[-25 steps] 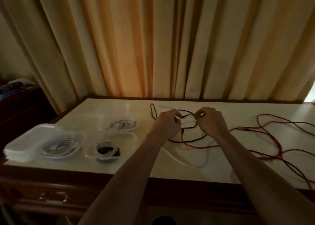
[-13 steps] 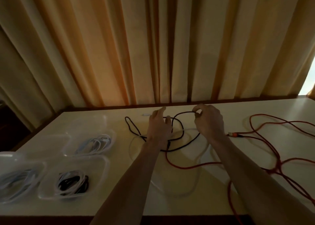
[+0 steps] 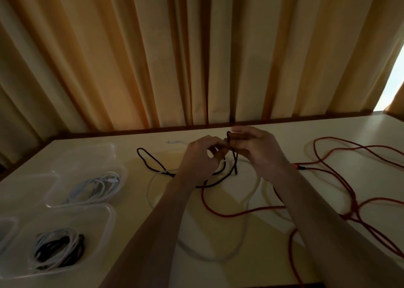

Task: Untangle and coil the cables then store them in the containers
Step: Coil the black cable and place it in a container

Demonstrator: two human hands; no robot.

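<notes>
1. Nearest on the left, a clear plastic container holds a coil of black and white cables bundled together.
2. At the far left edge, part of another clear container shows; its contents cannot be made out.
3. Behind the first, a second clear tub holds a loose coil of white cable.
4. No label or writing is legible on any container or cable.
5. A white cable loops on the pale table between the forearms, and a red cable sprawls across the right side.
6. The left hand has its fingers curled, pinching a strand of the black cable, whose far loop lies on the table to the left.
7. The right hand grips a folded bend of the same black cable, raised just above the table, with strands hanging down.
8. Orange-tan curtains hang behind the table.
</notes>
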